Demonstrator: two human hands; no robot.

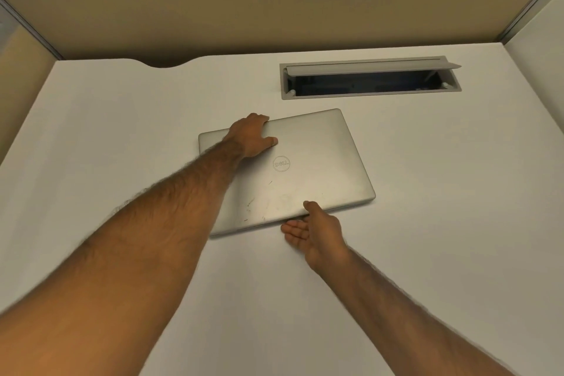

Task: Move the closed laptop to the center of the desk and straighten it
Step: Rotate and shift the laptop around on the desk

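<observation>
A closed silver laptop [308, 162] with a round logo lies on the white desk [427, 223], near the middle, turned a little so its right side sits lower than its left. My left hand [251, 135] grips its far edge, fingers curled over the back and thumb on the lid. My right hand [314, 230] holds the near edge, thumb on top of the lid and fingers slid under it, palm up.
A grey cable hatch [370, 78] with its flap propped up is sunk into the desk just behind the laptop. Tan partition walls [244, 0] close off the back and both sides. A curved notch [161, 65] cuts the desk's rear edge at left.
</observation>
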